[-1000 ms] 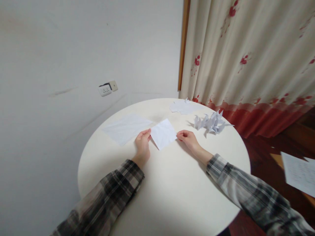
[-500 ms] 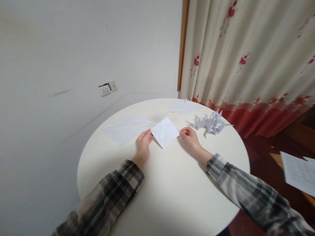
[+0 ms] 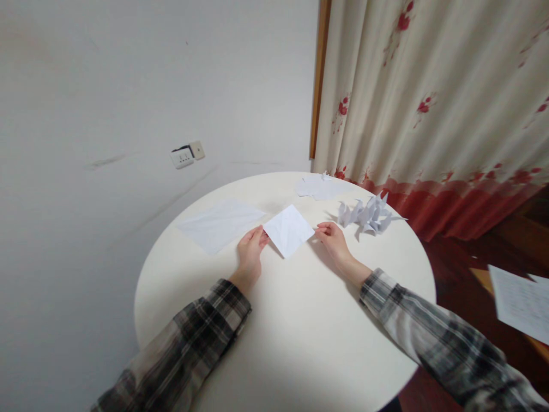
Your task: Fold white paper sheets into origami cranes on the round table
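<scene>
A small white square of folded paper [image 3: 290,230] is held between my two hands, turned so that it looks like a diamond with light creases. My left hand [image 3: 251,247] pinches its left corner, thumb on top. At the opposite corner, my right hand [image 3: 334,241] has thumb and fingertips closed on the paper's right tip. Left of the folded paper, a larger creased white sheet [image 3: 218,223] lies flat. A cluster of folded paper cranes [image 3: 369,215] stands just beyond my right hand.
Several white paper pieces [image 3: 319,187] lie near the far edge of the round white table [image 3: 274,343]. A wall with a power socket [image 3: 182,158] is behind on the left, a floral curtain [image 3: 386,114] on the right. Written sheets [image 3: 521,303] lie lower, off to the right.
The folded paper and my right hand have shifted very slightly to the right. My left hand keeps its place on the left corner.
</scene>
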`<control>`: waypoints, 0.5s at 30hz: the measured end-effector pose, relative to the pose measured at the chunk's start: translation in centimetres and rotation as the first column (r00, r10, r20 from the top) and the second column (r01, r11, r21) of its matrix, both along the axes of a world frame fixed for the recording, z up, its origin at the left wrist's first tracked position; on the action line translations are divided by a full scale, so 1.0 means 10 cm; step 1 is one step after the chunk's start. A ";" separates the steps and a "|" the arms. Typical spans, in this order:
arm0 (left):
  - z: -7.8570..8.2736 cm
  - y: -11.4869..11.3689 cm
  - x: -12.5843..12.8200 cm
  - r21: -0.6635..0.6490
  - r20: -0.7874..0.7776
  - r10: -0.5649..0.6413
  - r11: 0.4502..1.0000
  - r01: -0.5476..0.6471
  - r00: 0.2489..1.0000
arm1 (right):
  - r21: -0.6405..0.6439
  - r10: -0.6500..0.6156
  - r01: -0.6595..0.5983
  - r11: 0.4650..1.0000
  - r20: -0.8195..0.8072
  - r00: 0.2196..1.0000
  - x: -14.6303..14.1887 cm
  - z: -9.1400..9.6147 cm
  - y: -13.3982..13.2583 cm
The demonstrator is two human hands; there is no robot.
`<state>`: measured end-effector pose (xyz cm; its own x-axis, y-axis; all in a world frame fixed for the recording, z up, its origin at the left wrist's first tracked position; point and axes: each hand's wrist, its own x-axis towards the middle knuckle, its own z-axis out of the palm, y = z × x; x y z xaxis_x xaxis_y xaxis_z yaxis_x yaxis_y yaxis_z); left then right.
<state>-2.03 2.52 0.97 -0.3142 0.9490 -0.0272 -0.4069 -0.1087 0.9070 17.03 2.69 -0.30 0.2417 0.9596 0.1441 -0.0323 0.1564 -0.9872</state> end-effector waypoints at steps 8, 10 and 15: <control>0.01 -0.01 0.01 0.006 0.013 0.004 1.000 -0.004 1.000 | 0.006 -0.015 0.015 1.000 -0.011 1.000 0.01 -0.02 0.01; 0.00 0.00 0.01 0.007 0.002 0.010 1.000 -0.010 1.000 | 0.002 -0.023 0.023 1.000 -0.003 1.000 0.01 -0.02 0.01; -0.03 0.01 0.00 0.024 -0.008 0.013 1.000 -0.012 1.000 | -0.001 -0.033 0.033 0.999 -0.004 0.999 0.01 0.00 0.00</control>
<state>-2.07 2.61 0.72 -0.3262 0.9453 -0.0019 -0.3975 -0.1353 0.9076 17.10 2.68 -0.35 0.2738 0.9512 0.1425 -0.0313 0.1569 -0.9871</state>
